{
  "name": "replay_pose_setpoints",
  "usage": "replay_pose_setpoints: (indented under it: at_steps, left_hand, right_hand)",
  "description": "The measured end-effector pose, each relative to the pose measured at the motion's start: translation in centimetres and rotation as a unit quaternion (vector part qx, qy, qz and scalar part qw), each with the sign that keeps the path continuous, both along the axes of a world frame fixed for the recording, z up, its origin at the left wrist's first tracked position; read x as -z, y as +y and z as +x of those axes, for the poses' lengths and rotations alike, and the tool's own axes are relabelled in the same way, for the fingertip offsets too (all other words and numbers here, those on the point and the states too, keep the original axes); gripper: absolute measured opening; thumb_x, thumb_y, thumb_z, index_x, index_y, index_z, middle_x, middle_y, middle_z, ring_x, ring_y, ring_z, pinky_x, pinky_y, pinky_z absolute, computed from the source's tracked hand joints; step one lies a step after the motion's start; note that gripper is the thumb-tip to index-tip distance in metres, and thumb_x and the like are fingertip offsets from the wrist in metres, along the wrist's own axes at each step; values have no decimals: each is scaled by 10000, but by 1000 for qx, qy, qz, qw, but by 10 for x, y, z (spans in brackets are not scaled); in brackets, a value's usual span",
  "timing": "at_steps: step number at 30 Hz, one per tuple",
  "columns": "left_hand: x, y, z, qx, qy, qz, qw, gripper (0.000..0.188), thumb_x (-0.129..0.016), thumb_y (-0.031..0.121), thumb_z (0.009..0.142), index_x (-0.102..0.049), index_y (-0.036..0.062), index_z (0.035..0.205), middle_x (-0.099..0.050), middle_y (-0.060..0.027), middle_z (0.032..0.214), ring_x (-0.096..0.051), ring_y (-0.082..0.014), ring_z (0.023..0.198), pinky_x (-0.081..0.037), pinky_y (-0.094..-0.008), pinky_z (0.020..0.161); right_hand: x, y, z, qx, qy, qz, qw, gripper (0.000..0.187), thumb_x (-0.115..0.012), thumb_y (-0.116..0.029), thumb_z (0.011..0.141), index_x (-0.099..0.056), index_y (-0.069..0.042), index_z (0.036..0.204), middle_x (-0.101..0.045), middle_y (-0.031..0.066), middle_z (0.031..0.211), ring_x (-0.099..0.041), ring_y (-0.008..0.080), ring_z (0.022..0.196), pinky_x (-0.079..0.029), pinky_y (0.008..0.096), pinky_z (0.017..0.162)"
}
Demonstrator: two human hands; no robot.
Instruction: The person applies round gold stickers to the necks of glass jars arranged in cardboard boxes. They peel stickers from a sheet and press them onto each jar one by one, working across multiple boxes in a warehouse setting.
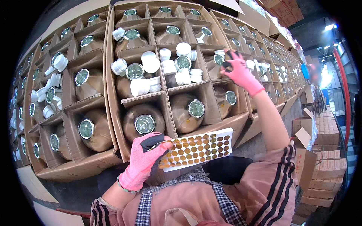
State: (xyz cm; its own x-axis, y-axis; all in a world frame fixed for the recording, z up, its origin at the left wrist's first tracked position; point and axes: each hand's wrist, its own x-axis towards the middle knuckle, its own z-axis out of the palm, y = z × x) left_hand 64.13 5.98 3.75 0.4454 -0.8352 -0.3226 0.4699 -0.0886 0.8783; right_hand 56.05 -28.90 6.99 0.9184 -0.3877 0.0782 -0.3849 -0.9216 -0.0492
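Observation:
My left hand (145,156), in a pink glove with dark fingertips, grips the left end of a white sheet (198,148) with rows of round gold stickers. It is in front of the nearest glass jar (144,123), which stands upright in a divided cardboard box (166,98). Out to the right, my right hand (245,73), gloved the same way, hovers above the box's right column with thumb and fingers apart. The mouth of a glass jar (218,59) lies just beside its fingertips. Slight blur hides whether a small sticker clings to them.
White plastic caps (151,63) lie in clusters around several jar mouths. More divided boxes of jars stand to the left (90,128) and in a long row to the right (256,41). Stacked cartons (328,162) and an open-flapped box (304,158) are at the right.

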Motion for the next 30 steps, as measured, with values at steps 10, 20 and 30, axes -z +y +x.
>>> replay_pose_setpoints:
  at_steps: [10, 20, 30]
  left_hand:
    - [2, 1, 2, -12, -41, 15, 999, 193, -640, 154, 746, -612, -29, 802, -542, 3, 703, -484, -57, 678, -397, -196, 621]
    - [-2, 1, 0, -28, 14, -6, 999, 165, -633, 135, 755, -614, -23, 798, -555, -1, 717, -493, -49, 686, -399, -191, 616]
    - [5, 4, -5, -48, -52, -19, 997, 150, -651, 75, 722, -631, -29, 829, -563, -41, 751, -509, -101, 711, -411, -224, 636]
  right_hand:
    - [48, -20, 38, -128, 142, -191, 963, 133, -645, -182, 648, -623, -118, 763, -324, 96, 1318, -286, 319, 1212, -280, 449, 957]
    - [5, 2, 22, -75, -230, -135, 961, 197, -615, -124, 666, -550, -46, 834, -519, 136, 1025, -495, 316, 949, -389, 395, 835]
    - [-71, 169, -41, -132, -58, 170, 975, 298, -699, -152, 620, -576, -60, 874, -554, 95, 907, -502, 288, 971, -375, 393, 854]
